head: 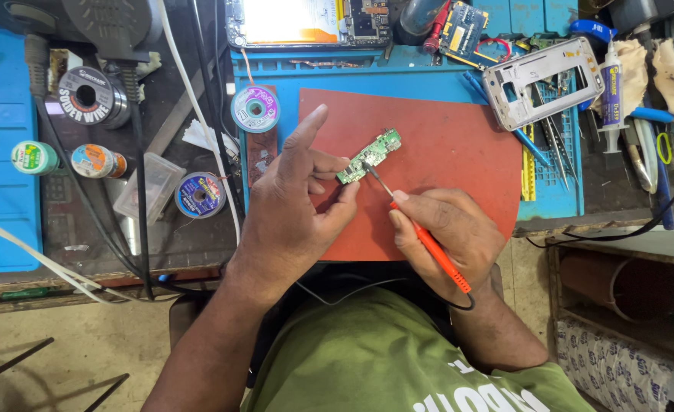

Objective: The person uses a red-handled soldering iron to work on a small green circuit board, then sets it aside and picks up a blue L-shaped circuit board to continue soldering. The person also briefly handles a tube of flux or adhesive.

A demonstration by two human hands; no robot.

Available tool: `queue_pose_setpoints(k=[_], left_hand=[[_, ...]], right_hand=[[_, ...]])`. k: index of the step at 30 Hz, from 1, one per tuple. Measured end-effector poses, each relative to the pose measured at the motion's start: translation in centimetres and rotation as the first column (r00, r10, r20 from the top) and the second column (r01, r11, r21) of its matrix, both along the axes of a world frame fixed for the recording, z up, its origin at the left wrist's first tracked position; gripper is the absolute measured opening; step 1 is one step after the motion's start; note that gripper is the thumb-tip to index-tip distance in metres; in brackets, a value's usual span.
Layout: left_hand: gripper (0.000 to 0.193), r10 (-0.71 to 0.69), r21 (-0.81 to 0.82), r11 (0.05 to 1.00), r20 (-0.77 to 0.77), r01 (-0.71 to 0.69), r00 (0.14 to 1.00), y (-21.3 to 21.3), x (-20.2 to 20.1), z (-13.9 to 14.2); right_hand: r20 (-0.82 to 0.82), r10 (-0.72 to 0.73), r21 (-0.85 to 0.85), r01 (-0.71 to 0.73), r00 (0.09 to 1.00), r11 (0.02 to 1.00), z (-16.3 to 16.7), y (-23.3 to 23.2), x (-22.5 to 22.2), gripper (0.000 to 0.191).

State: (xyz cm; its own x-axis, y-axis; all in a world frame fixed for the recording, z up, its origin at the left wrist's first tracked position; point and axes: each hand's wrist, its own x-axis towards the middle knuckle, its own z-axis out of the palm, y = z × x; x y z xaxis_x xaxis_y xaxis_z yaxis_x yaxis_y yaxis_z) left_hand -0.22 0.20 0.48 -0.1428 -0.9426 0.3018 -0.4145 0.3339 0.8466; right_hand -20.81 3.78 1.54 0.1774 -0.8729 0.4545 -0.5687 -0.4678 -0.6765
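A small green circuit board (375,150) lies on a red mat (459,145). My left hand (295,202) pinches the board's lower end between thumb and fingers, with the index finger raised. My right hand (447,236) holds a red test probe (428,244) like a pen. Its thin metal tip touches the board near the middle.
Spools of solder wire (255,109) and tape rolls (200,194) sit left of the mat. A silver phone frame (543,80), tweezers (554,141), a tube (611,95) and an opened phone (306,23) lie behind and to the right. Cables (135,191) cross the left bench.
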Motion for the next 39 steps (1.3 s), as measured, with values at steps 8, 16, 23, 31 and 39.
queue_pose_setpoints(k=[8, 16, 23, 31, 39], left_hand=[[0.083, 0.003, 0.024, 1.000, 0.012, -0.003, 1.000, 0.09, 0.07, -0.17], [0.085, -0.005, 0.028, 1.000, 0.020, 0.005, 1.000, 0.02, 0.11, -0.35], [0.088, -0.011, 0.031, 0.999, 0.021, 0.010, 1.000, -0.02, 0.18, -0.41], [0.096, -0.017, -0.007, 1.000, 0.046, 0.018, 0.999, -0.17, 0.18, -0.43], [0.099, -0.001, 0.000, 1.000, 0.014, 0.001, 1.000, -0.13, 0.16, -0.17]], right_hand=[[-0.030, 0.031, -0.052, -0.032, 0.999, 0.998, -0.20, -0.55, 0.18, 0.031], [-0.042, 0.024, -0.032, -0.025, 0.999, 0.999, -0.23, -0.65, 0.14, 0.030], [-0.032, 0.024, -0.007, -0.024, 0.999, 1.000, 0.00, -0.64, 0.19, 0.030], [-0.020, -0.028, 0.053, 0.029, 0.999, 0.998, 0.01, -0.26, -0.09, 0.030], [-0.066, 0.056, -0.030, -0.058, 0.996, 0.998, -0.10, -0.71, 0.09, 0.031]])
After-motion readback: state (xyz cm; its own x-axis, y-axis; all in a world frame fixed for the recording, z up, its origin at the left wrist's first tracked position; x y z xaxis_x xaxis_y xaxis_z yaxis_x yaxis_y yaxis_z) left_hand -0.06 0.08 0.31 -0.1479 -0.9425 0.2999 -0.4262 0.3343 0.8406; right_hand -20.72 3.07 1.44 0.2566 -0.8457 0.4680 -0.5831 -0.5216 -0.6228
